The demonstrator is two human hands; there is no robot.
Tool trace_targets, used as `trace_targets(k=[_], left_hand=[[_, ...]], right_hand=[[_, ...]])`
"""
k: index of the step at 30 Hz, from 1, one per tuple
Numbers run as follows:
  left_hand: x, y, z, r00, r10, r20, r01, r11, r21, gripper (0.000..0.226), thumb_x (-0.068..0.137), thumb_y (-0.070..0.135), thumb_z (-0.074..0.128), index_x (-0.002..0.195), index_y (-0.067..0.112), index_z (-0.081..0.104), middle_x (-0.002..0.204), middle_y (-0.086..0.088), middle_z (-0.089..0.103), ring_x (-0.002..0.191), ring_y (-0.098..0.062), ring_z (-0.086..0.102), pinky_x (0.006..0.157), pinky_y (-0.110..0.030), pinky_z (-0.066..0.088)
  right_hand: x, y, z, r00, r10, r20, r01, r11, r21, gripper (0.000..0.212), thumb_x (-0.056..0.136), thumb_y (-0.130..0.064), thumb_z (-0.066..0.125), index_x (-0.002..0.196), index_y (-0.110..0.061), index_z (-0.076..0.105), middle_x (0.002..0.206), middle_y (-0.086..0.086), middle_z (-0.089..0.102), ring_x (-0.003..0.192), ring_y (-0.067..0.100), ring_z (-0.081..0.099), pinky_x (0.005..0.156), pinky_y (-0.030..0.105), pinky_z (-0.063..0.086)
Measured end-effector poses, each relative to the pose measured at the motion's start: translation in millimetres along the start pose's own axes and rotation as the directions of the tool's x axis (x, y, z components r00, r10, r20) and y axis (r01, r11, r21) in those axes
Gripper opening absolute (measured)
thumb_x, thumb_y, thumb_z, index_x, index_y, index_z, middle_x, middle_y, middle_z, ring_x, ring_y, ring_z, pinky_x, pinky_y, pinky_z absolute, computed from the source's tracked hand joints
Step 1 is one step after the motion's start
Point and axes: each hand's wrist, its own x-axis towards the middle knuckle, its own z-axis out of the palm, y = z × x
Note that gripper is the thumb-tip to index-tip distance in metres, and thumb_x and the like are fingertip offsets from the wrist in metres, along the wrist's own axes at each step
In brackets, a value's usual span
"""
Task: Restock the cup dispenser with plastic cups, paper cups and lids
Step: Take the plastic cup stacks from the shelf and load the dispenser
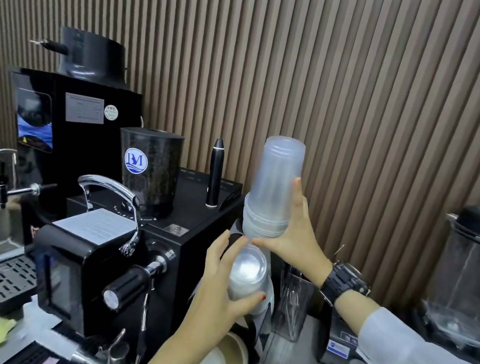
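My right hand [292, 235] grips a stack of translucent plastic cups [276, 185] held upside down, its rims pointing down, just right of the black machine. Directly below it, my left hand [221, 287] wraps around a second stack of clear plastic cups [247, 272] that stands in the cup dispenser [267, 303]. The two stacks nearly meet between my hands. The dispenser's lower part is hidden behind my left arm.
A black machine [188, 229] with a chrome tap [110, 190] stands left of the cups. A clear holder with utensils [292, 302] and a blender jug [468, 277] sit to the right. Paper cups or bowls [232, 358] lie below. A slatted wall runs behind.
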Motion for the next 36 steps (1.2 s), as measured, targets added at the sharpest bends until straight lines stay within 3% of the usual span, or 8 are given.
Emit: trace_targets(k=[5, 10, 14, 19, 22, 27, 31, 36], left_hand=[[1.8, -3.1, -0.7, 0.998, 0.064, 0.006, -0.064, 0.998, 0.001, 0.051, 0.072, 0.067, 0.049, 0.12, 0.065, 0.032, 0.145, 0.031, -0.001, 0.136, 0.01, 0.005, 0.097, 0.003, 0.015], [2.0, -10.4, 0.5, 0.997, 0.07, 0.016, -0.07, 0.996, 0.053, 0.039, 0.077, 0.054, 0.053, 0.115, 0.059, 0.047, 0.141, 0.034, 0.02, 0.134, 0.004, 0.024, 0.099, -0.008, 0.023], [2.0, -11.7, -0.1, 0.998, 0.061, 0.001, -0.061, 0.997, 0.044, 0.042, 0.077, 0.045, 0.055, 0.118, 0.053, 0.048, 0.141, 0.03, 0.024, 0.13, 0.009, 0.027, 0.094, 0.0, 0.024], [2.1, -13.2, -2.7, 0.999, 0.045, -0.011, -0.045, 0.999, 0.001, 0.041, 0.075, 0.035, 0.057, 0.114, 0.047, 0.055, 0.141, 0.022, 0.035, 0.133, 0.003, 0.028, 0.097, -0.001, 0.023], [1.3, -12.8, -3.9, 0.999, 0.031, -0.016, -0.032, 0.999, -0.028, 0.039, 0.074, 0.034, 0.057, 0.111, 0.048, 0.057, 0.141, 0.026, 0.031, 0.136, -0.003, 0.025, 0.1, -0.004, 0.022], [2.9, -10.0, -3.3, 0.999, 0.042, 0.001, -0.042, 0.999, -0.035, 0.036, 0.072, 0.035, 0.058, 0.106, 0.046, 0.058, 0.142, 0.03, 0.025, 0.138, -0.003, 0.02, 0.102, -0.017, 0.02], [2.8, -8.5, -0.4, 0.999, 0.034, 0.015, -0.034, 0.999, -0.013, 0.032, 0.074, 0.041, 0.056, 0.106, 0.046, 0.057, 0.141, 0.033, 0.026, 0.135, 0.001, 0.023, 0.101, -0.015, 0.021], [3.1, -10.2, 1.6, 0.999, 0.013, -0.043, -0.014, 1.0, -0.007, 0.03, 0.078, 0.044, 0.052, 0.107, 0.05, 0.055, 0.138, 0.033, 0.031, 0.133, -0.001, 0.028, 0.098, -0.012, 0.026]], right_hand=[[-0.1, -0.3, -0.6, 1.0, -0.008, 0.002, 0.009, 1.0, -0.029, 0.138, 0.06, -0.015, 0.087, 0.119, -0.07, -0.025, 0.134, -0.006, 0.014, 0.123, 0.001, 0.024, 0.088, -0.008, 0.015], [-2.6, 2.7, -1.6, 1.0, -0.018, -0.003, 0.018, 1.0, 0.017, 0.111, 0.072, -0.034, 0.076, 0.125, -0.069, -0.016, 0.134, -0.015, 0.018, 0.119, -0.024, 0.019, 0.093, -0.004, 0.018], [-4.2, 3.5, -2.5, 0.999, -0.042, 0.029, 0.041, 0.999, 0.009, 0.084, 0.078, -0.046, 0.06, 0.131, -0.065, -0.003, 0.132, -0.027, 0.016, 0.119, -0.027, 0.016, 0.091, -0.007, 0.016], [-3.9, 0.2, -0.4, 0.995, -0.084, -0.044, 0.081, 0.995, -0.061, 0.097, 0.069, -0.042, 0.065, 0.132, -0.064, -0.006, 0.125, -0.012, 0.032, 0.122, 0.002, 0.033, 0.095, 0.012, 0.024], [0.7, -10.1, -0.2, 0.979, -0.175, -0.106, 0.164, 0.981, -0.106, 0.101, 0.068, -0.034, 0.064, 0.135, -0.059, -0.008, 0.133, -0.016, 0.021, 0.126, -0.002, 0.026, 0.096, 0.015, 0.025], [16.1, -33.1, -3.9, 0.894, -0.441, -0.082, 0.39, 0.854, -0.345, 0.103, 0.07, -0.018, 0.057, 0.139, -0.052, -0.011, 0.151, 0.007, 0.002, 0.141, 0.017, 0.01, 0.102, 0.032, 0.034], [19.4, -46.2, -4.6, 0.919, -0.393, -0.02, 0.34, 0.817, -0.465, 0.079, 0.069, -0.023, 0.055, 0.139, -0.038, 0.022, 0.149, 0.011, 0.016, 0.135, 0.033, 0.024, 0.086, 0.048, 0.048], [18.3, -42.4, -4.3, 0.942, -0.33, -0.061, 0.261, 0.836, -0.484, 0.038, 0.078, -0.029, 0.059, 0.111, -0.011, 0.051, 0.136, 0.023, 0.038, 0.123, 0.036, 0.039, 0.082, 0.031, 0.044]])
